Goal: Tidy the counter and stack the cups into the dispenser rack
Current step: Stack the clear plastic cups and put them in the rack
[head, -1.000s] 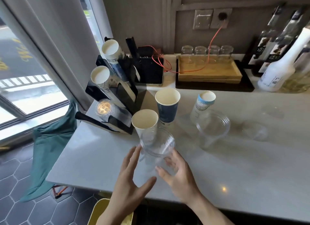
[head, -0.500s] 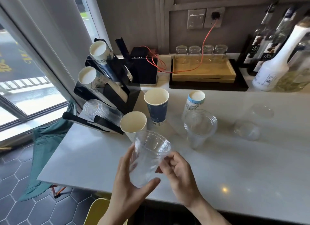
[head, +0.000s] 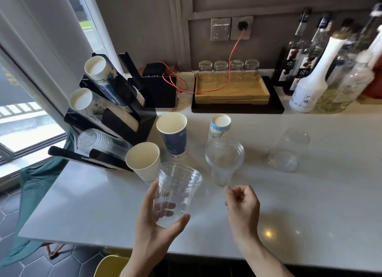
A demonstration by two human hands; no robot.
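Observation:
My left hand (head: 154, 225) holds a clear plastic cup (head: 176, 191) just above the counter, tilted a little toward me. My right hand (head: 244, 206) hovers empty, fingers loosely curled, just below a second stack of clear cups (head: 224, 159) that stands upright. A white paper cup (head: 143, 161), a blue paper cup (head: 172, 136) and an upside-down pale-blue paper cup (head: 220, 126) stand behind. Two more clear cups (head: 289, 150) lie to the right. The black dispenser rack (head: 115, 113) at the left holds paper cup stacks and a clear cup stack (head: 99, 141).
A wooden tray (head: 231, 91) with several upturned glasses sits at the back. Bottles (head: 322, 74) crowd the back right. A black box (head: 159, 91) with a red cable is beside the rack. The counter edge (head: 186, 252) runs just in front of me; a green cloth (head: 39, 177) hangs left.
Both hands closed on the clear cup and lifted it. My right hand has since let go and moved right, leaving the cup in my left hand.

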